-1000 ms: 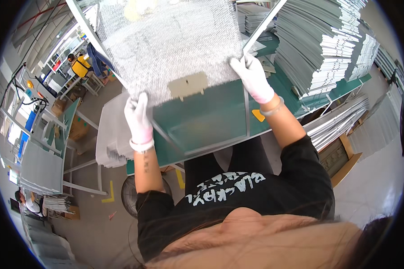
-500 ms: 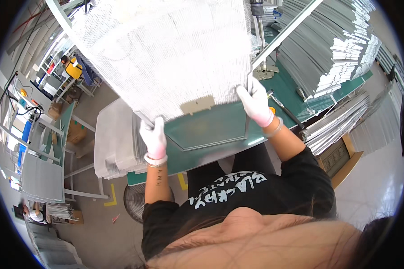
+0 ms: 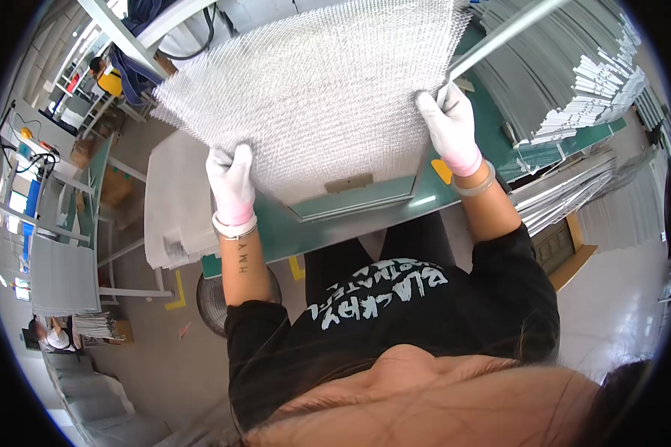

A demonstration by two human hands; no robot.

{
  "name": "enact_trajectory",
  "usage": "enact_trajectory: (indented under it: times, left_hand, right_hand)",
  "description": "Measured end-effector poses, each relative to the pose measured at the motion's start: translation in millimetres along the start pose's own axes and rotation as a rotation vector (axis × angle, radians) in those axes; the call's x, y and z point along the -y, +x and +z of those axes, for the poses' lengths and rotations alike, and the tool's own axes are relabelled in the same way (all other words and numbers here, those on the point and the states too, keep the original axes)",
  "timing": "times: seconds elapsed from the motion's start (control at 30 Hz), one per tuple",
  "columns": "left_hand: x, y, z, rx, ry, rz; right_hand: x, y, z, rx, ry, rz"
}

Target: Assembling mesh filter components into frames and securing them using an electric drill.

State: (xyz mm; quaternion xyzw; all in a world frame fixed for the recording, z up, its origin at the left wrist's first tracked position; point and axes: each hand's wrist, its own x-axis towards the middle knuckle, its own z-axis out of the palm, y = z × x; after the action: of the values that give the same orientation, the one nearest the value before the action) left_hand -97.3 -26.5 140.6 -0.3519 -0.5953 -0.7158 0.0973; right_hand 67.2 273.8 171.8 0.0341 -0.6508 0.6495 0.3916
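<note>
A large silvery-white mesh sheet (image 3: 313,97) is held by its two sides between my gloved hands. My left hand (image 3: 231,182) has its thumb and fingers closed on the left edge, and my right hand (image 3: 449,125) pinches the right edge. Beneath the sheet, a thin rectangular metal frame (image 3: 358,206) lies on the green tabletop (image 3: 276,235), its near side showing past the mesh. At the sheet's near edge sits a small tan plate (image 3: 349,182); whether it is attached cannot be told. Most of the frame is hidden by the mesh.
Stacked grey-white sheets (image 3: 179,197) stand at the left end of the table. A tall stack of flat panels (image 3: 544,67) fills the right back. Pale metal bars (image 3: 511,41) rise behind the work. A floor fan (image 3: 212,302) stands below, and a cardboard box (image 3: 574,253) is at right.
The mesh sheet has come down over the frame, covering more of it. My hands have moved up in the view and slightly further apart, still gripping the edges. The head view has shifted.
</note>
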Motion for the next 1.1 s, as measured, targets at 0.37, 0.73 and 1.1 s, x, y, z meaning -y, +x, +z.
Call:
enact_trajectory:
  times: [0.37, 0.73, 1.1]
  left_hand:
    - [14.5, -46.5, 21.3, -0.113, 0.049, -0.024]
    - [31.8, -59.3, -19.5, 0.304, 0.233, -0.252]
    - [-30.2, -23.1, 32.8, -0.204, -0.099, 0.064]
  right_hand:
    - [-44.8, -44.0, -14.8, -0.005, -0.207, -0.002]
    - [-67.9, -55.4, -42.2, 0.194, -0.230, 0.126]
    - [-2.9, 3.7, -9.8, -0.063, -0.174, -0.089]
